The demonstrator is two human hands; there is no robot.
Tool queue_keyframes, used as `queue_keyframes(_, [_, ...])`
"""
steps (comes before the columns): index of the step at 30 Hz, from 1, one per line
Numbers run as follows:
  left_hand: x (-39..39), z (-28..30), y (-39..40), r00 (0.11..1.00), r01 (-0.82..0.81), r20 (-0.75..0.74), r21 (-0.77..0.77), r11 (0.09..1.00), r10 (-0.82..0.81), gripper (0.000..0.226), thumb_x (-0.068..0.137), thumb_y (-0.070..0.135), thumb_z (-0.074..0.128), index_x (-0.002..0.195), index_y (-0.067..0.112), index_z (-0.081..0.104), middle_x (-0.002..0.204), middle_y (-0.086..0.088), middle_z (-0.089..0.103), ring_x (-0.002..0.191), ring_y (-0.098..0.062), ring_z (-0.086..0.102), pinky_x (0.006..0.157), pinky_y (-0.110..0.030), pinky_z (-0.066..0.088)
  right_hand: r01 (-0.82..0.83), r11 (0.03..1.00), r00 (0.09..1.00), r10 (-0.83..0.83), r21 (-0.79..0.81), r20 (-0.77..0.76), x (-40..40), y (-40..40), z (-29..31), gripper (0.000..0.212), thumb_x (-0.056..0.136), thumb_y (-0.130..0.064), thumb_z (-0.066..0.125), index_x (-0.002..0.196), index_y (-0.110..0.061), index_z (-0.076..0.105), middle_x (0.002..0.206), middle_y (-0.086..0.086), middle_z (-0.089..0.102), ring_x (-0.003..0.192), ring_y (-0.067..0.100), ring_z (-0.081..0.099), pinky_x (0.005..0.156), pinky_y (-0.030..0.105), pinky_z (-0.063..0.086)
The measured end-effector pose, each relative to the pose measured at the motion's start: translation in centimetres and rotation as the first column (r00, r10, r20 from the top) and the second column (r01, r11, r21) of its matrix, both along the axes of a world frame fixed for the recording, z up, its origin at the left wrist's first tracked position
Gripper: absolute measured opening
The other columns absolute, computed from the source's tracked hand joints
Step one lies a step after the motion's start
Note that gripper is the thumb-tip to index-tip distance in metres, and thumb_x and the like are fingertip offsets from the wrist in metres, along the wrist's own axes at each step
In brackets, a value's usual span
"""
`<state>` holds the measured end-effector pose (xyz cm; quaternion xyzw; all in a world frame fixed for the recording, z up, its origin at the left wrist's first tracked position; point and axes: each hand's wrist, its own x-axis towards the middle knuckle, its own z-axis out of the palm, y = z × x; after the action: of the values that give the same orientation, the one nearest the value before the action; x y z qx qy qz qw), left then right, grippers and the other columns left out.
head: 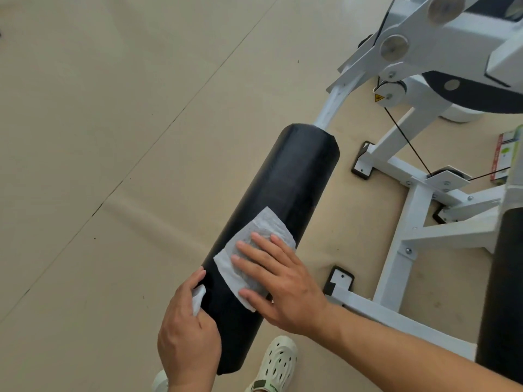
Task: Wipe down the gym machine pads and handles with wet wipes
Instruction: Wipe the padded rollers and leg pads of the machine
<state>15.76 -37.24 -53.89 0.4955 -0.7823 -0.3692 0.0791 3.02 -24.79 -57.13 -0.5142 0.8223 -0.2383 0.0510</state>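
Open floor (99, 137) left of the black roller pad (285, 199), so a hand passes freely that side. Right side is tight: white frame (407, 222) w/ base bars, cable (404, 142) and a second dark pad (503, 278) crowd it. Gap btwn pad and frame looks passable, prob. narrow near the foot plates (339, 281).

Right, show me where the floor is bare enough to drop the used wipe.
Bare floor spreads wide on the left of the black roller pad, broken only by seams. The right is crowded: the white machine frame, its black feet and cable fill it. Near the pad's close end, a white shoe takes the room.
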Motion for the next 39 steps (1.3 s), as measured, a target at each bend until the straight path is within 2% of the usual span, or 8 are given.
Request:
queue_keyframes(4, [0.1, 0.2, 0.0, 1.000, 0.007, 0.007, 0.018, 1.000, -0.007, 0.060, 0.082, -0.015, 0.047, 0.118, 0.027, 0.068, 0.120, 0.006, 0.070, 0.105, -0.027, 0.066, 0.084, -0.036, 0.051, 0.060, 0.990, 0.992, -0.044, 0.130, -0.121, -2.9, -0.6, 0.1, 0.047, 0.109, -0.037, 0.036, 0.155, -0.027, 0.043, 0.167, 0.003, 0.029, 0.158, 0.023, 0.012, 0.127, 0.052, 0.016])
queue_keyframes(9, [0.0, 0.3, 0.1, 1.000, 0.019, 0.019, 0.019, 1.000, -0.019, 0.062, 0.082, -0.017, 0.047, 0.119, 0.027, 0.067, 0.120, 0.004, 0.070, 0.102, -0.028, 0.065, 0.083, -0.037, 0.053, 0.246, 0.955, 0.961, -0.216, 0.168, -0.174, -5.5, -3.2, 0.9, 0.051, 0.105, -0.033, 0.033, 0.151, -0.017, 0.049, 0.165, 0.006, 0.033, 0.159, 0.024, 0.008, 0.129, 0.047, 0.009])
queue_keyframes(17, [-0.1, 0.1, 0.1, 0.999, 0.032, -0.001, 0.000, 0.999, -0.032, 0.060, 0.078, -0.021, 0.049, 0.118, 0.019, 0.070, 0.120, 0.001, 0.071, 0.104, -0.029, 0.067, 0.081, -0.034, 0.049, 0.091, 0.994, 0.993, -0.086, 0.059, -0.080, 0.9, -3.1, 0.4, 0.048, 0.108, -0.035, 0.046, 0.148, -0.010, 0.052, 0.159, 0.006, 0.044, 0.157, 0.020, 0.019, 0.127, 0.043, 0.022])
queue_keyframes(23, [0.1, 0.0, -0.1, 1.000, 0.026, -0.004, 0.009, 1.000, -0.026, 0.062, 0.078, -0.020, 0.048, 0.118, 0.022, 0.070, 0.119, 0.002, 0.071, 0.104, -0.029, 0.067, 0.082, -0.034, 0.049, -0.031, 0.999, 0.988, 0.033, 0.013, -0.153, -2.4, -2.7, 0.0, 0.039, 0.108, -0.027, 0.047, 0.141, -0.011, 0.061, 0.150, 0.005, 0.056, 0.150, 0.020, 0.037, 0.122, 0.043, 0.031])
queue_keyframes(30, [0.3, 0.1, -0.2, 0.999, 0.041, -0.005, 0.008, 0.999, -0.041, 0.063, 0.080, -0.019, 0.048, 0.119, 0.027, 0.068, 0.119, 0.008, 0.070, 0.104, -0.024, 0.066, 0.085, -0.033, 0.051, 0.317, 0.947, 0.927, -0.297, 0.053, -0.229, -11.7, -3.6, 0.9, 0.042, 0.107, -0.024, 0.039, 0.133, -0.007, 0.067, 0.139, 0.008, 0.064, 0.143, 0.025, 0.048, 0.123, 0.039, 0.027])
queue_keyframes(34, [0.3, 0.0, -0.2, 0.999, 0.045, -0.012, -0.029, 0.999, -0.045, 0.063, 0.079, -0.019, 0.049, 0.118, 0.026, 0.068, 0.119, 0.012, 0.069, 0.106, -0.019, 0.065, 0.085, -0.027, 0.046, 0.604, 0.796, 0.797, -0.604, 0.021, -0.016, -17.4, -3.7, 3.3, 0.051, 0.108, -0.027, 0.027, 0.139, -0.007, 0.062, 0.148, 0.009, 0.056, 0.150, 0.023, 0.034, 0.126, 0.037, 0.018])
queue_keyframes(37, [0.3, 0.0, -0.1, 0.999, 0.033, -0.021, -0.034, 0.999, -0.034, 0.065, 0.077, -0.020, 0.049, 0.117, 0.026, 0.069, 0.117, 0.015, 0.068, 0.105, -0.017, 0.065, 0.084, -0.025, 0.044, 0.800, 0.569, 0.598, -0.784, -0.193, 0.165, -20.5, -3.6, 5.4, 0.046, 0.111, -0.026, 0.029, 0.145, -0.011, 0.056, 0.155, 0.006, 0.049, 0.153, 0.020, 0.029, 0.127, 0.034, 0.015])
queue_keyframes(39, [0.3, 0.0, -0.1, 0.999, 0.027, -0.025, -0.034, 0.999, -0.028, 0.064, 0.076, -0.020, 0.049, 0.117, 0.025, 0.070, 0.117, 0.011, 0.070, 0.105, -0.018, 0.065, 0.085, -0.026, 0.044, 0.769, 0.578, 0.623, -0.773, -0.273, 0.121, -21.5, -3.6, 6.0, 0.045, 0.111, -0.028, 0.029, 0.145, -0.012, 0.056, 0.154, 0.003, 0.051, 0.152, 0.019, 0.031, 0.128, 0.030, 0.013])
